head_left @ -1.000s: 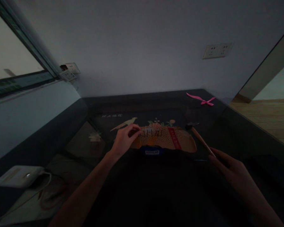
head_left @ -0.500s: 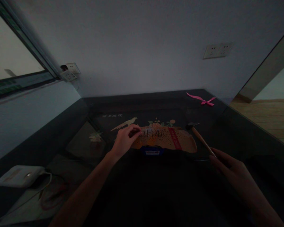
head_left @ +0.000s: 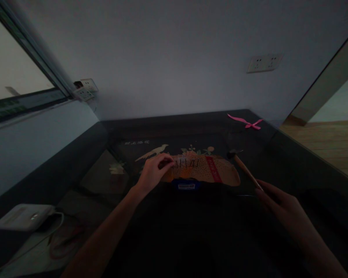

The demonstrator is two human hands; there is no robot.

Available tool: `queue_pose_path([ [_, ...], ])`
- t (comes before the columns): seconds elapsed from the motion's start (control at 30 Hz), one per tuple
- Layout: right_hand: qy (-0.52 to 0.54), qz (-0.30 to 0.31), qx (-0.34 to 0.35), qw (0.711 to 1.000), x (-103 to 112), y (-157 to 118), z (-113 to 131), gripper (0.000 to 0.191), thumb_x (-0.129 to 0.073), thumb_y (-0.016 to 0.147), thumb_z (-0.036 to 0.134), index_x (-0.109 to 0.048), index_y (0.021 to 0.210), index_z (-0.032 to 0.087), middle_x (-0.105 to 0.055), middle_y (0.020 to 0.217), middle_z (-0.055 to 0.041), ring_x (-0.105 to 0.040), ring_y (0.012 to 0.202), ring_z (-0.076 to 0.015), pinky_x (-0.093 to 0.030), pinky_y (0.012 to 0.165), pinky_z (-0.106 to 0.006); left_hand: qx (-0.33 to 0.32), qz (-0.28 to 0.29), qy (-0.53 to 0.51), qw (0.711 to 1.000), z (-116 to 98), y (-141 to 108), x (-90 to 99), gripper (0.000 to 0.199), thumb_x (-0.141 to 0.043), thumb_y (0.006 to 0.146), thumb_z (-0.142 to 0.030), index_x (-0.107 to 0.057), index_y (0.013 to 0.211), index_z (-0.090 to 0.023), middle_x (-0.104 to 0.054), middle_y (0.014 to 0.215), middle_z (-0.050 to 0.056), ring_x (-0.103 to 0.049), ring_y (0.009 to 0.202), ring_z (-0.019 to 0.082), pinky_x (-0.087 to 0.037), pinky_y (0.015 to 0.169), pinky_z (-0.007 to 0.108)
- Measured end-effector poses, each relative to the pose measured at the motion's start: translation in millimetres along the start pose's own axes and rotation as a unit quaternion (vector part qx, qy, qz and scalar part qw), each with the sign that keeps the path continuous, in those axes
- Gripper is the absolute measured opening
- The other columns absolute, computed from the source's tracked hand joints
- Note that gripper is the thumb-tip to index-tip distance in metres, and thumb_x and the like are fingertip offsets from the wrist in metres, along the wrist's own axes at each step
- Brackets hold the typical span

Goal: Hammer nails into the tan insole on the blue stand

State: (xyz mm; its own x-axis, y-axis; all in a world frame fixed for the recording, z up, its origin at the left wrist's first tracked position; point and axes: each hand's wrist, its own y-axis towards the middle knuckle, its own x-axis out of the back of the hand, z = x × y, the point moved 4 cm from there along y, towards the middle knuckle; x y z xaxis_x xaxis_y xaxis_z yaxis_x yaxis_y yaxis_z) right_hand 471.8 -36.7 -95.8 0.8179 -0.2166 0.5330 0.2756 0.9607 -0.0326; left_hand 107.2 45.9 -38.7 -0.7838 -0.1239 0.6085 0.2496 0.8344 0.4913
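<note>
My left hand (head_left: 155,168) rests over the left part of a tan, dark-speckled board (head_left: 227,172) with a red band. Its thumb and forefinger are pinched together on the leftmost thin dark nail (head_left: 176,164); the tips partly hide it. Several more nails (head_left: 190,163) stand in a row to its right, some leaning. Under the front edge of the board shows a blue box (head_left: 186,186) with a white label. My right hand (head_left: 278,199) is closed round the wooden handle of a hammer (head_left: 245,168), whose dark head lies right of the board, close to the table.
The dark glossy table (head_left: 168,123) carries bird and flower prints. A pink ribbon (head_left: 251,125) lies at the back right. At the left are a white box-like device (head_left: 24,217) and its cable (head_left: 58,226). Wall sockets (head_left: 265,63) are behind, and a window (head_left: 14,58) is at the left.
Both hands keep nearly the same place and grip. The view has shifted very slightly; the nails, board and hammer show no clear movement.
</note>
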Motion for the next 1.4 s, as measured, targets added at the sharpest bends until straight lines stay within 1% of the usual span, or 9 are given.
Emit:
queue_pose_path([
  [0.23, 0.059, -0.012, -0.023, 0.998, -3.5, -7.1, 8.6, 0.055, -0.062, 0.077, 0.057, -0.068, 0.112, 0.015, -0.057, 0.060, -0.0006, -0.051, 0.054, -0.0170, -0.040, 0.044, -0.028, -0.001, 0.006, -0.017, 1.000, 3.0, 0.6, 0.0, 0.003, -0.069, 0.083, -0.017, -0.068, 0.084, -0.020, -0.072, 0.084, 0.001, -0.069, 0.078, 0.017, -0.055, 0.071, 0.029],
  [0.37, 0.168, -0.061, -0.002, 0.984, 2.8, -15.1, 40.7, 0.038, -0.060, 0.083, 0.054, -0.064, 0.104, 0.022, -0.057, 0.073, -0.0007, -0.052, 0.062, -0.0150, -0.042, 0.048, -0.024, 0.005, 0.013, -0.046, 0.999, 11.8, 1.4, -2.4, 0.002, -0.069, 0.082, -0.020, -0.069, 0.083, -0.019, -0.073, 0.085, 0.003, -0.069, 0.079, 0.019, -0.056, 0.073, 0.032],
  [0.43, 0.151, -0.062, 0.031, 0.986, 10.4, -15.9, 64.1, 0.038, -0.060, 0.081, 0.056, -0.063, 0.099, 0.022, -0.054, 0.066, 0.0007, -0.049, 0.055, -0.0139, -0.039, 0.044, -0.024, 0.017, 0.018, -0.054, 0.998, 17.4, 1.8, -4.2, 0.005, -0.070, 0.082, -0.023, -0.069, 0.084, -0.019, -0.073, 0.087, 0.004, -0.069, 0.080, 0.020, -0.056, 0.075, 0.034],
  [0.57, 0.021, 0.037, 0.110, 0.993, 13.9, -15.1, 111.5, 0.035, -0.060, 0.081, 0.055, -0.060, 0.093, 0.021, -0.049, 0.056, 0.0039, -0.044, 0.047, -0.0126, -0.035, 0.041, -0.024, 0.043, 0.035, -0.049, 0.997, 22.2, 3.2, -5.8, 0.008, -0.070, 0.081, -0.026, -0.070, 0.082, -0.018, -0.074, 0.086, 0.004, -0.069, 0.080, 0.021, -0.054, 0.078, 0.036],
  [0.73, -0.085, 0.198, 0.175, 0.961, -11.8, -16.1, 150.6, 0.028, -0.051, 0.086, 0.046, -0.061, 0.087, 0.020, -0.052, 0.056, 0.0031, -0.047, 0.044, -0.0122, -0.034, 0.040, -0.024, 0.063, 0.043, -0.023, 0.997, 17.0, 4.9, -3.9, 0.007, -0.071, 0.080, -0.024, -0.072, 0.082, -0.017, -0.074, 0.085, 0.005, -0.069, 0.081, 0.022, -0.052, 0.078, 0.036],
  [0.8, -0.134, 0.219, 0.214, 0.943, -21.3, -15.9, 163.9, 0.026, -0.050, 0.087, 0.043, -0.062, 0.089, 0.020, -0.055, 0.058, 0.0020, -0.049, 0.044, -0.0122, -0.034, 0.040, -0.023, 0.072, 0.042, -0.027, 0.996, 15.7, 5.0, -4.1, 0.006, -0.071, 0.080, -0.023, -0.072, 0.081, -0.017, -0.074, 0.085, 0.005, -0.069, 0.081, 0.022, -0.052, 0.077, 0.035],
  [0.9, -0.180, 0.183, 0.277, 0.926, -28.0, -13.6, 181.8, 0.025, -0.046, 0.089, 0.039, -0.062, 0.094, 0.020, -0.062, 0.065, -0.0008, -0.054, 0.050, -0.0136, -0.038, 0.045, -0.024, 0.074, 0.042, -0.017, 0.996, 15.3, 4.9, -5.1, 0.004, -0.071, 0.080, -0.020, -0.072, 0.079, -0.017, -0.074, 0.082, 0.005, -0.068, 0.081, 0.022, -0.051, 0.079, 0.036],
  [1.13, -0.254, 0.208, 0.317, 0.890, -44.5, -8.5, 190.7, 0.023, -0.046, 0.090, 0.028, -0.065, 0.100, 0.018, -0.070, 0.079, -0.0045, -0.064, 0.063, -0.0161, -0.043, 0.054, -0.025, 0.065, 0.042, 0.002, 0.997, 18.9, 5.7, -5.3, 0.003, -0.072, 0.080, -0.020, -0.073, 0.077, -0.019, -0.074, 0.081, 0.003, -0.068, 0.082, 0.022, -0.048, 0.090, 0.042],
  [1.4, -0.285, 0.204, 0.328, 0.877, -48.1, -12.0, 188.3, 0.030, -0.046, 0.092, 0.026, -0.064, 0.114, 0.016, -0.074, 0.094, -0.0086, -0.068, 0.070, -0.0175, -0.047, 0.058, -0.026, 0.070, 0.043, 0.004, 0.997, 19.6, 5.7, -7.9, 0.003, -0.074, 0.079, -0.018, -0.072, 0.077, -0.018, -0.074, 0.083, 0.003, -0.068, 0.083, 0.022, -0.045, 0.093, 0.043],
])
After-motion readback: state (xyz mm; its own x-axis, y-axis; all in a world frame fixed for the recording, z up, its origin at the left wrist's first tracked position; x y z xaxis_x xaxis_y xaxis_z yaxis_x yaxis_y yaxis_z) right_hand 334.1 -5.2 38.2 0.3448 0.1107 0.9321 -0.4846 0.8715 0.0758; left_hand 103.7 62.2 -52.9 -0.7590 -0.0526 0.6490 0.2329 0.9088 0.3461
